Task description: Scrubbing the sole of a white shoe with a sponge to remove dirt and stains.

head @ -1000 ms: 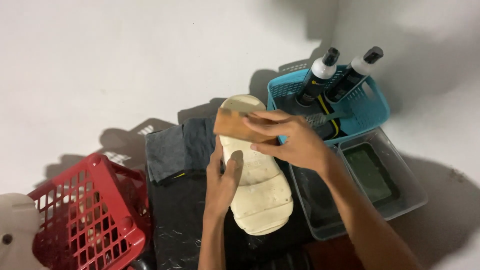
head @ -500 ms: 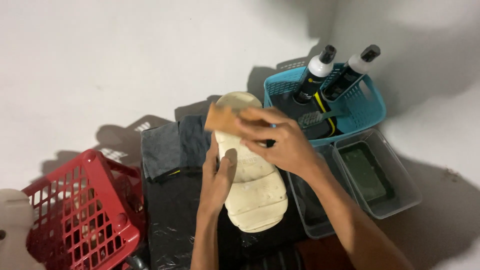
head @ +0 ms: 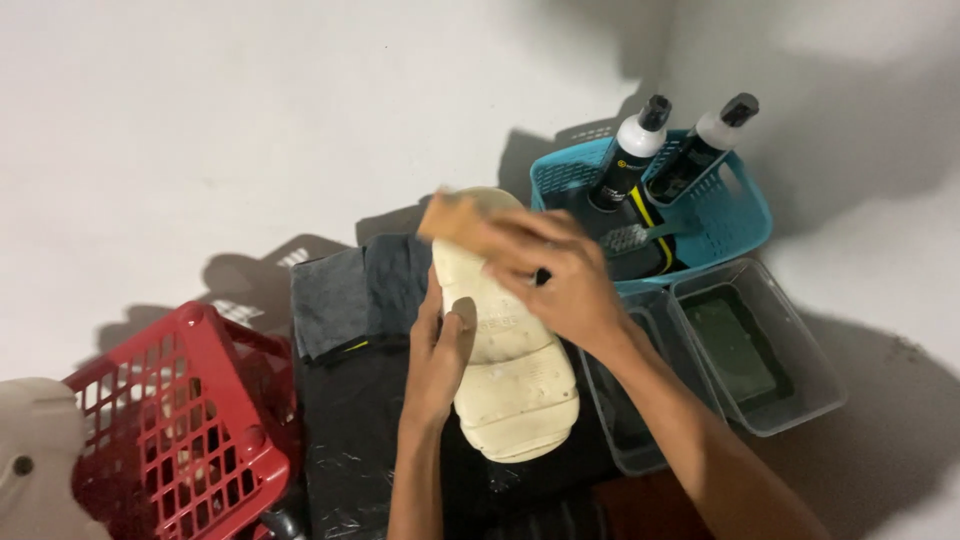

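A cream-coloured shoe [head: 515, 385] lies sole up in the middle of the view, over a black plastic sheet [head: 350, 450]. My left hand [head: 440, 350] grips its left side, thumb on the sole. My right hand [head: 560, 280] presses a tan sponge [head: 460, 222] onto the toe end of the sole. The sponge looks blurred from motion.
A red basket [head: 200, 420] stands at the lower left beside a beige object [head: 35, 460]. Grey cloths [head: 345, 295] lie behind the shoe. A blue basket [head: 730, 215] holds two black-and-white bottles [head: 625, 160] and a brush. Two clear tubs [head: 760, 350] sit at the right.
My right hand has slid the sponge along the toe end of the sole, toward the left. The left hand keeps its grip on the shoe. The camera has shifted slightly.
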